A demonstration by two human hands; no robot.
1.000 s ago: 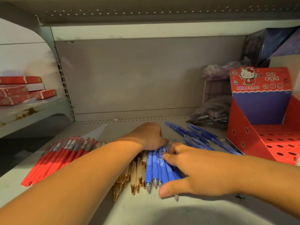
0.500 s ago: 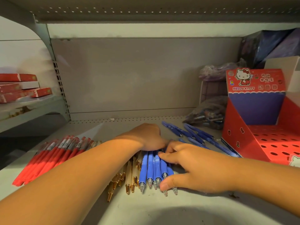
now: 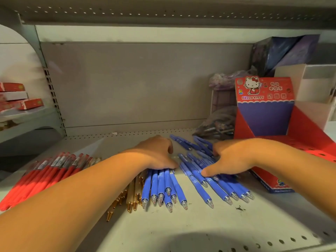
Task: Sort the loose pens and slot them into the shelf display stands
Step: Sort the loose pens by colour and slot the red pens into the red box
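Grey metal shelf [image 3: 181,226] holds everything, and the red display stand [image 3: 307,130] serves as the landmark; no pens show in the holes that are visible. Sorting appears to be the step in hand, slotting not yet begun. The right hand [image 3: 234,155], just left of the stand, lies palm-down and unclenched, thumb stretched across one fan of blue pens [image 3: 218,184]. The left hand [image 3: 156,153], further from the stand, presses flat on a second blue bundle and grasps nothing. Beyond it lie gold pens [image 3: 133,193], and farthest from the stand, red pens [image 3: 45,171]. Next, the two blue groups likely need merging, tips aligned, before a handful is lifted toward the stand.
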